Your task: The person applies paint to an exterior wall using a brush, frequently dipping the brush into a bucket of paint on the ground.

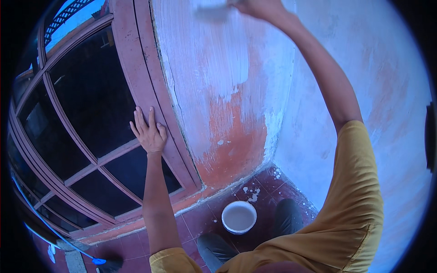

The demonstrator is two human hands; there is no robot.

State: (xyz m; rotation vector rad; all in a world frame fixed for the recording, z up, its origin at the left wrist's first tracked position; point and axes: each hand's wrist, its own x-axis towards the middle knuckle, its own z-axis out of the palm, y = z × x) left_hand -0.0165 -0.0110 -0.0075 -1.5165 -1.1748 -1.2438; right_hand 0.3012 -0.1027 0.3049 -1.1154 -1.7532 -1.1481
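Note:
My left hand (149, 130) lies flat with fingers spread on the reddish wooden window frame (136, 59), holding nothing. My right hand (257, 6) is raised to the top edge of the view and grips a wide paint brush (210, 10), blurred, pressed against the wall (214, 77). The wall's upper part is coated white; its lower part (232, 145) still shows orange-red. Down on the floor between my feet stands a white bucket (239, 217) holding white paint.
The window (86, 118) has dark panes and curved-looking bars at left. A second pale wall (387, 113) meets the first in a corner at right. White paint splashes (252, 194) dot the dark red floor tiles. A blue-handled broom (98, 260) lies at lower left.

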